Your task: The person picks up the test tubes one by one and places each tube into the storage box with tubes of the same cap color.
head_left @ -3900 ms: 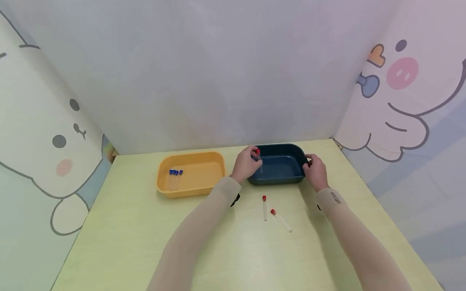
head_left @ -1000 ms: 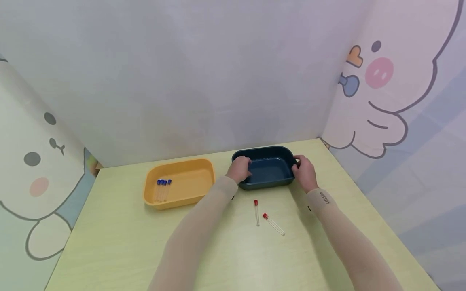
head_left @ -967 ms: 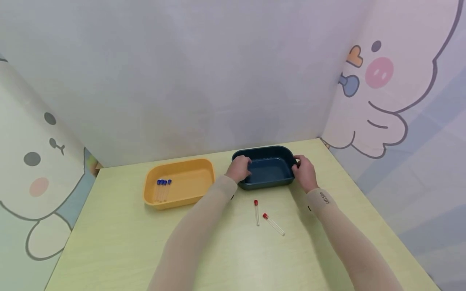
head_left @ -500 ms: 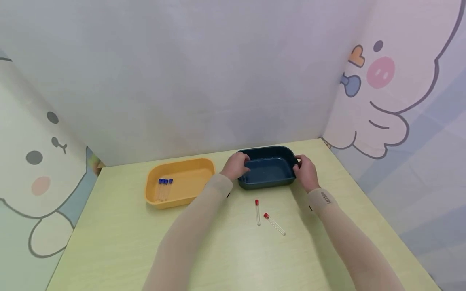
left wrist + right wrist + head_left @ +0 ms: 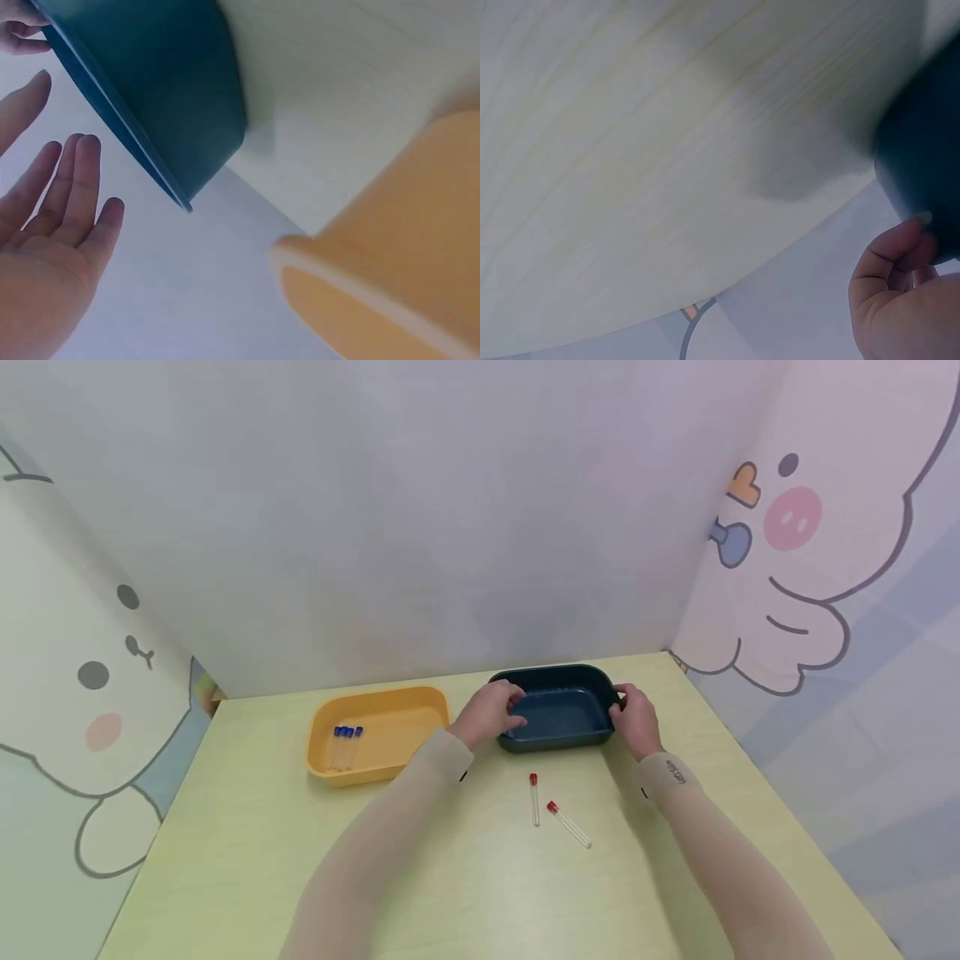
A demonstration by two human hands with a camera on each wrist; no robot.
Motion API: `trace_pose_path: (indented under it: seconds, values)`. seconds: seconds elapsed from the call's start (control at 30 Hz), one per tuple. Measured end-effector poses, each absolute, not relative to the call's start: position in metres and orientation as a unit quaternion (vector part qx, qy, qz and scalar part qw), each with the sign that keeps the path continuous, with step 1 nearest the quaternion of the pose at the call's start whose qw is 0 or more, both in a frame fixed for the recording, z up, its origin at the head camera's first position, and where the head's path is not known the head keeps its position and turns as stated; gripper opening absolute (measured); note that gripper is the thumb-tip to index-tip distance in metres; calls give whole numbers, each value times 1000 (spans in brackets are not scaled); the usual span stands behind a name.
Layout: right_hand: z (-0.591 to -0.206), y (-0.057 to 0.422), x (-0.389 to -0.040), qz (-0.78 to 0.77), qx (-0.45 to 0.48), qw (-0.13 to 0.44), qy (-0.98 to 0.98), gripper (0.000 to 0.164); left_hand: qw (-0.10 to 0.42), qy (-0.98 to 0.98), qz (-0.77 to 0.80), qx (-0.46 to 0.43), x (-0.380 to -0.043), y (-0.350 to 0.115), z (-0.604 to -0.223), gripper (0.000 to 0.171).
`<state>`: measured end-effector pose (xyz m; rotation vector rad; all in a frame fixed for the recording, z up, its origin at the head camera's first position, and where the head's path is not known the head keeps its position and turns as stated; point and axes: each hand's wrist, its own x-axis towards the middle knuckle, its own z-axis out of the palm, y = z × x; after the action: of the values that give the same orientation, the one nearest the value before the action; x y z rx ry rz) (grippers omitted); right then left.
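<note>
My left hand [image 5: 487,714] hovers over the left end of a dark blue tray [image 5: 555,745], its thumb and fingers spread apart with nothing between them. The left wrist view shows those fingers [image 5: 75,195] loosely extended beside the tray's rim. A faint clear glint shows in the tray beside that hand, which hides part of the inside. My right hand [image 5: 637,724] pinches the tray's right rim between thumb and fingers, also seen in the right wrist view. On the table in front lie two clear test tubes with red caps, one nearly straight [image 5: 535,802] and one slanted [image 5: 572,827].
A yellow tray [image 5: 405,768] stands to the left, holding several clear tubes with blue caps [image 5: 345,732]. Both trays stand near the table's [image 5: 465,877] back edge, before a pale curtain [image 5: 420,543]. Printed cartoon figures cover the side walls.
Earlier the left hand held a red-capped test tube over the dark blue tray; it has since let go and drawn slightly left, fingers spreading. The right hand stays on the rim; the view shifted.
</note>
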<state>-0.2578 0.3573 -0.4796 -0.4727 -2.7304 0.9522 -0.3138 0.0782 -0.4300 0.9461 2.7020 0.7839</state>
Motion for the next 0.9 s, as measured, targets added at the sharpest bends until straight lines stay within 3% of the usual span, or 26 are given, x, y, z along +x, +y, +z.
trace_pose_path:
  seconds: [0.5, 0.9]
  values:
    - [-484, 358, -259, 340, -154, 117, -920, 44, 60, 888, 212, 402, -275, 68, -435, 47]
    - [-490, 365, -256, 369, -155, 118, -909, 43, 112, 883, 221, 400, -251, 71, -459, 50]
